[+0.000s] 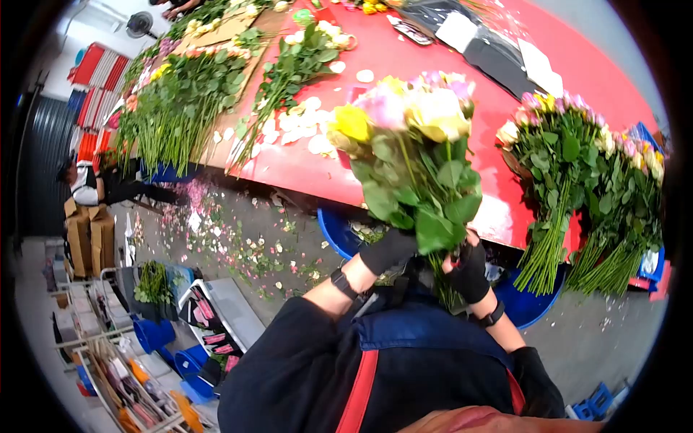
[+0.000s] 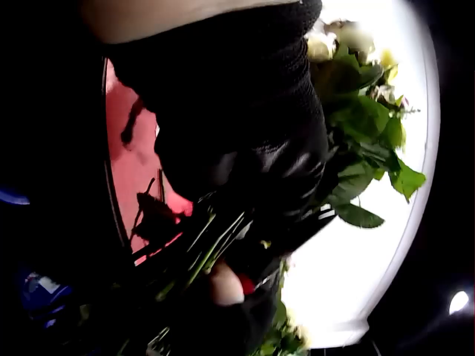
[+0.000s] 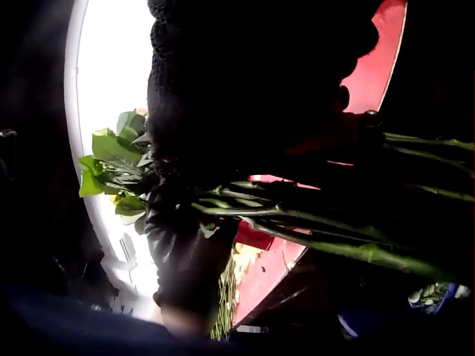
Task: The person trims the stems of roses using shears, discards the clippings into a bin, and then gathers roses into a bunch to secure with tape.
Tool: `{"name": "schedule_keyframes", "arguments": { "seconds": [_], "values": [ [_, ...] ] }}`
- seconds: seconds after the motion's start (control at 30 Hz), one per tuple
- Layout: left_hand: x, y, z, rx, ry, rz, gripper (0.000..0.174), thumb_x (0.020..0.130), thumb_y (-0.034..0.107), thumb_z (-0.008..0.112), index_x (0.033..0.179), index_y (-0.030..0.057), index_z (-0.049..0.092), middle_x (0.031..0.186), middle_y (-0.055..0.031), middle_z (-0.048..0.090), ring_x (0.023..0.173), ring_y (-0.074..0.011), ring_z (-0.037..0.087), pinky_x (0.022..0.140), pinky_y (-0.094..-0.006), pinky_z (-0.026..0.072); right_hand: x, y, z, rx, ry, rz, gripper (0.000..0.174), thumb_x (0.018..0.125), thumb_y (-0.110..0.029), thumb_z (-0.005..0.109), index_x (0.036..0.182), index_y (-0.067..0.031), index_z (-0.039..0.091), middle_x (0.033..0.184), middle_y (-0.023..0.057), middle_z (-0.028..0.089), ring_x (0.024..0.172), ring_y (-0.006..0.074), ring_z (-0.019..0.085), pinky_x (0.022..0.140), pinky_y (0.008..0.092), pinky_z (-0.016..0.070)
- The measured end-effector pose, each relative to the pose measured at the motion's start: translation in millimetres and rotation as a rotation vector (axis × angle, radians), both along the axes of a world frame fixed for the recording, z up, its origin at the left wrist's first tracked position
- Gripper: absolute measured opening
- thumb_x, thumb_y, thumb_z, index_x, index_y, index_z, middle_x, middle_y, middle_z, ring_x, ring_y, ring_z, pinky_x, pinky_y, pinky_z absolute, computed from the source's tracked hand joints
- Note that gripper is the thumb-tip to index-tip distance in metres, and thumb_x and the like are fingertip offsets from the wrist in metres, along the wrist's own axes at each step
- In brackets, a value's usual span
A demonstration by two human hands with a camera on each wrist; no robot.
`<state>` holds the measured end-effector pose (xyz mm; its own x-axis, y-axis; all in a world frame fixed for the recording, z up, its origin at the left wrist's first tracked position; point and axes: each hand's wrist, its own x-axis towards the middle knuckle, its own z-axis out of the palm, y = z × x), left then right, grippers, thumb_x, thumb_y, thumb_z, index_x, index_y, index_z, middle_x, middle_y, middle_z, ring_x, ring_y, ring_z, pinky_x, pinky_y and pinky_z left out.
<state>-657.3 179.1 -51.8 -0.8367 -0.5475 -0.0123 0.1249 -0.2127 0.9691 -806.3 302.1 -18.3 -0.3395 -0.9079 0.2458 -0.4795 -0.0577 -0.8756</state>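
At near edge of red worktop [image 1: 613, 79], bouquet [image 1: 415, 162] held, blooms [image 1: 437, 115] over surface, stems [image 1: 442, 281] towards body. Left hand [image 1: 390, 249] clamped round stems below leaves [image 1: 437, 227]; right hand [image 1: 469, 273] just beside, cannot tell whether clamped on stems or small red item [image 2: 247, 284]. Slackened left grip could send stems sliding to floor [image 1: 599, 339]; any thorns could prick bare fingertips [image 2: 226, 288]. No brand, label or writing legible.
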Motion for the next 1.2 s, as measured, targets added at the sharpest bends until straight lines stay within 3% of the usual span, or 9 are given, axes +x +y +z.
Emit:
{"name": "schedule_keyframes", "arguments": {
  "seconds": [0.33, 0.63, 0.73, 0.83, 0.87, 0.9, 0.93, 1.0, 1.2],
  "values": [
    [149, 19, 68, 0.624, -0.017, 0.061, 0.038, 0.09, 0.016, 0.06, 0.125, 0.0036, 0.054, 0.119, -0.0084, 0.06, 0.108, -0.0129, 0.055, 0.092, -0.0285, 0.0447, 113, -12, 38, 0.156, -0.239, 0.251, 0.051, 0.063, -0.005, 0.065, 0.112, -0.0011, 0.053, 0.092, 0.0123, 0.058, 0.081, 0.024, 0.059, 0.075, 0.0324, 0.0472],
    [264, 3, 58, 0.659, 0.15, 0.29, 0.032, 0.09, 0.012, 0.055, 0.119, -0.0007, 0.056, 0.115, -0.0091, 0.062, 0.104, -0.0168, 0.058, 0.092, -0.0316, 0.0463, 208, -73, 53, -0.11, 0.448, 0.589, 0.066, 0.057, -0.008, 0.067, 0.12, -0.0017, 0.047, 0.101, 0.0192, 0.054, 0.088, 0.0372, 0.054, 0.076, 0.042, 0.0457],
    [297, -2, -53, 0.482, -0.217, 0.5, 0.031, 0.092, 0.011, 0.052, 0.119, -0.0016, 0.053, 0.108, -0.0087, 0.063, 0.096, -0.0157, 0.062, 0.086, -0.032, 0.0507, 222, -79, 68, 0.0, 0.246, 0.594, 0.065, 0.058, -0.009, 0.068, 0.119, -0.0024, 0.047, 0.093, 0.0141, 0.052, 0.083, 0.0289, 0.055, 0.075, 0.0382, 0.0453],
    [318, -23, -52, 0.955, 0.168, 0.669, 0.025, 0.091, 0.019, 0.054, 0.108, 0.001, 0.057, 0.097, -0.0082, 0.065, 0.088, -0.018, 0.063, 0.079, -0.0307, 0.0511, 208, -67, 46, 0.516, -0.155, 0.527, 0.061, 0.06, -0.01, 0.069, 0.118, -0.0022, 0.051, 0.1, 0.0072, 0.058, 0.09, 0.0196, 0.058, 0.077, 0.0333, 0.0484],
    [320, -28, -53, 1.008, 0.212, 0.704, 0.025, 0.091, 0.022, 0.054, 0.105, 0.0019, 0.058, 0.094, -0.0081, 0.065, 0.086, -0.0187, 0.063, 0.077, -0.0302, 0.0513, 223, -58, 64, 0.712, -1.157, 0.492, 0.061, 0.063, -0.018, 0.07, 0.119, -0.0013, 0.051, 0.104, 0.0071, 0.058, 0.092, 0.0204, 0.059, 0.08, 0.0328, 0.0497],
    [327, -29, -71, 0.497, -0.037, 0.832, 0.02, 0.089, 0.019, 0.057, 0.1, 0.0026, 0.06, 0.093, -0.0082, 0.065, 0.084, -0.0199, 0.063, 0.076, -0.0318, 0.0518, 232, -48, 64, 0.787, -1.394, 0.467, 0.061, 0.068, -0.027, 0.071, 0.119, -0.0003, 0.051, 0.102, 0.0079, 0.059, 0.09, 0.0215, 0.06, 0.081, 0.0346, 0.0506],
    [329, -33, -91, 0.173, -0.172, 0.833, 0.017, 0.085, 0.017, 0.06, 0.096, 0.0028, 0.06, 0.088, -0.0078, 0.063, 0.078, -0.0208, 0.063, 0.073, -0.0337, 0.0526, 242, -40, 72, 0.803, -1.409, 0.393, 0.059, 0.07, -0.029, 0.071, 0.117, -0.0001, 0.052, 0.102, 0.0086, 0.059, 0.088, 0.0225, 0.061, 0.082, 0.0353, 0.0506],
    [324, -56, -100, 1.002, 0.212, 0.939, 0.016, 0.081, 0.013, 0.059, 0.094, 0.0029, 0.059, 0.08, -0.0091, 0.059, 0.071, -0.0224, 0.061, 0.065, -0.0374, 0.0529, 265, -34, 88, 0.829, -1.433, 0.257, 0.056, 0.072, -0.031, 0.071, 0.116, -0.0001, 0.053, 0.101, 0.0096, 0.06, 0.086, 0.0237, 0.061, 0.082, 0.0363, 0.0506],
    [299, -91, -116, 0.965, 0.084, 1.136, 0.017, 0.078, 0.013, 0.06, 0.093, 0.0061, 0.058, 0.078, -0.0079, 0.055, 0.064, -0.0217, 0.055, 0.06, -0.0361, 0.0486, 261, -9, 32, 0.896, -1.495, 0.027, 0.051, 0.076, -0.032, 0.069, 0.114, -0.0012, 0.055, 0.098, 0.0109, 0.061, 0.086, 0.0255, 0.061, 0.082, 0.0386, 0.0509]
  ]
}}
